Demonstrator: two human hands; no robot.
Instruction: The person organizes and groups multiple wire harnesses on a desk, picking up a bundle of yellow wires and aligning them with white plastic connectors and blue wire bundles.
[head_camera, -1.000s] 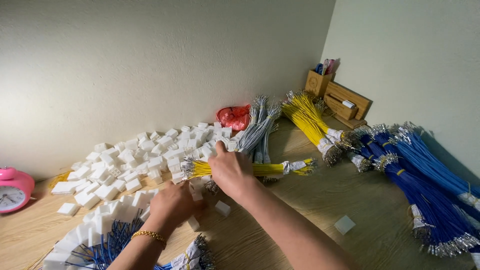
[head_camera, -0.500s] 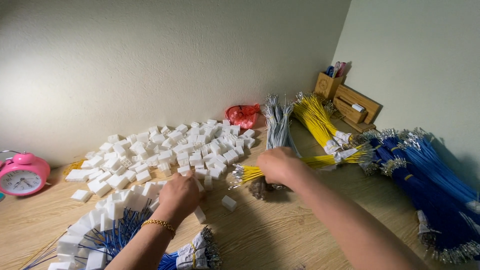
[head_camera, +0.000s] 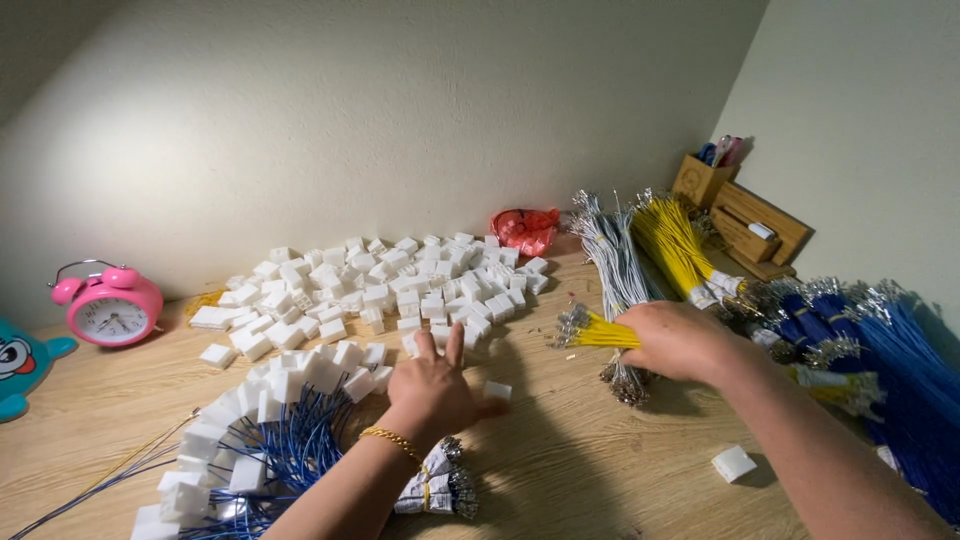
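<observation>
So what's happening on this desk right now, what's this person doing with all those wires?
A person sits at a wooden desk sorting wire parts. Their right hand grips a bundle of yellow wires with metal terminals, held over the bundle of grey wires. Their left hand, fingers spread, rests among the white plastic connectors, beside a fan of blue wires already fitted with connectors. More blue wire bundles lie to the right, and a pink alarm clock stands at the left.
</observation>
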